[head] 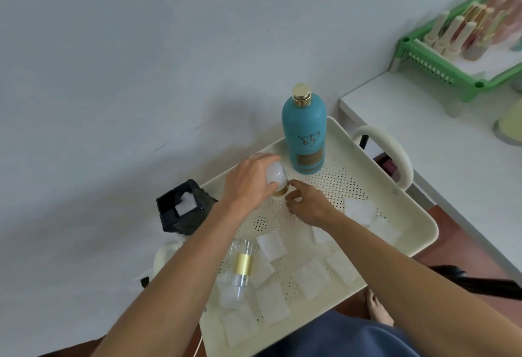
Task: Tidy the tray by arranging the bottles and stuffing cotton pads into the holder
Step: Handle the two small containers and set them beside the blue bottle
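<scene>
Above the tray's far-left part: left hand (248, 184) wrapped closed around the frosted cap end of a small clear bottle with gold collar (278, 183), held tilted, base hidden. Right hand (306, 205) beside it, fingertips touching the collar; a firm pinch or only a steadying touch, cannot tell.

Cream perforated tray (367, 167): 1 teal bottle with gold cap (304, 133) upright at the far corner, judged placed. 1 second clear bottle with gold band (241, 267) lying on its side near the left edge, judged not yet arranged.

Cotton pads (271, 245): roughly 10 loose squares scattered over the near half; exact count unclear, pale on pale.

Black holder (183, 205): just off the tray's left edge, some white cotton inside; fill level hard to judge.

Task judged early: most pads unstuffed, 2 bottles outstanding.
</scene>
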### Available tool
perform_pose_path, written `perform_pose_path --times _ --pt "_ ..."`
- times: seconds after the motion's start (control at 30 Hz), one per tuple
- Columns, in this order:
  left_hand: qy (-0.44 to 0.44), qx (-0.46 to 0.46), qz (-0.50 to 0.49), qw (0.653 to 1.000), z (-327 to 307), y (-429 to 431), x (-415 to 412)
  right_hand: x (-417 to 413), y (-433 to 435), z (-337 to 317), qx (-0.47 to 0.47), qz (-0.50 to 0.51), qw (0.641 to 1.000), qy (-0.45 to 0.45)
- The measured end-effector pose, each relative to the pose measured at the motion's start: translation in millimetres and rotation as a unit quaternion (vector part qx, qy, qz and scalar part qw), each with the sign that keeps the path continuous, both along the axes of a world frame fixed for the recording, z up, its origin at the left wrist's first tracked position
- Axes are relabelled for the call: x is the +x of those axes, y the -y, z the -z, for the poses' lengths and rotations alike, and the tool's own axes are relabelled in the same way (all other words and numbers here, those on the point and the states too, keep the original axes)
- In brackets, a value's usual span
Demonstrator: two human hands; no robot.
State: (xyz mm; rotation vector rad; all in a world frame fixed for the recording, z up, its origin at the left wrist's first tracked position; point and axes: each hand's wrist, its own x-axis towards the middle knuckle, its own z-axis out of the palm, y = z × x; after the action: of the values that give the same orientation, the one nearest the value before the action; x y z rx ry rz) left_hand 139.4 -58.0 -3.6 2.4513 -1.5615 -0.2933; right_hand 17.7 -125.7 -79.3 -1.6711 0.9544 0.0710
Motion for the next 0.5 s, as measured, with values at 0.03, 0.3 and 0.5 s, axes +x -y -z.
perform_pose_path --times 0.03,0.3,0.5 --pt "-0.014 -0.008 -0.002 1.000 -0.4 -2.6 -2.2 -0.9 -0.6 0.2 -0.004 0.003 1.000 0.005" --pt "-0.125 -0.071 -0.179 0.973 4.4 -84.1 -17.3 -8.9 -20.7 3.7 -0.042 0.061 0.997 0.025" --pt "-0.150 0.029 -0.264 0.952 30.3 -155.2 -45.5 -3.3 -44.6 -1.6 -0.042 -0.017 0.998 0.033"
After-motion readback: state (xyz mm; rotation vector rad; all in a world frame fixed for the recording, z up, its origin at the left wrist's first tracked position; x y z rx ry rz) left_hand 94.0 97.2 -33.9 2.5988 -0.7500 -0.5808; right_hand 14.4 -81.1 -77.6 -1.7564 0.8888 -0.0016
